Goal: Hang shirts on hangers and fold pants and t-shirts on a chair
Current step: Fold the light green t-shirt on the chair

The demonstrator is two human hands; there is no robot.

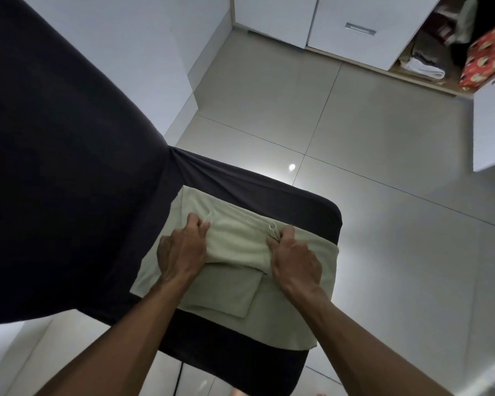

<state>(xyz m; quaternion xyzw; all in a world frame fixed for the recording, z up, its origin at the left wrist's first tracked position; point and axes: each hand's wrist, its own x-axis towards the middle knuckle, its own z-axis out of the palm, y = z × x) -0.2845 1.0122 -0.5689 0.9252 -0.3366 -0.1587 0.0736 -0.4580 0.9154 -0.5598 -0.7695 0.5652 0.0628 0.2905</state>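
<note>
the folded garment point(235, 284) is pale, soft matt cloth with a faint ribbed weave. the chair cover point(69, 167) is dark, smooth matt fabric. the floor tiles point(383, 167) are glossy and reflective. the cabinet doors point(355, 24) look smooth, white, satin laminate with wood edging.

two hands point(183, 247), one pale green garment point(235, 252), one dark-covered chair point(240, 178), one open wardrobe point(429, 52)

floor: we see glossy pale grey tiles point(369, 155) | beyond hands: white flat-fronted cabinets point(352, 21), open shelves point(429, 52)
</note>
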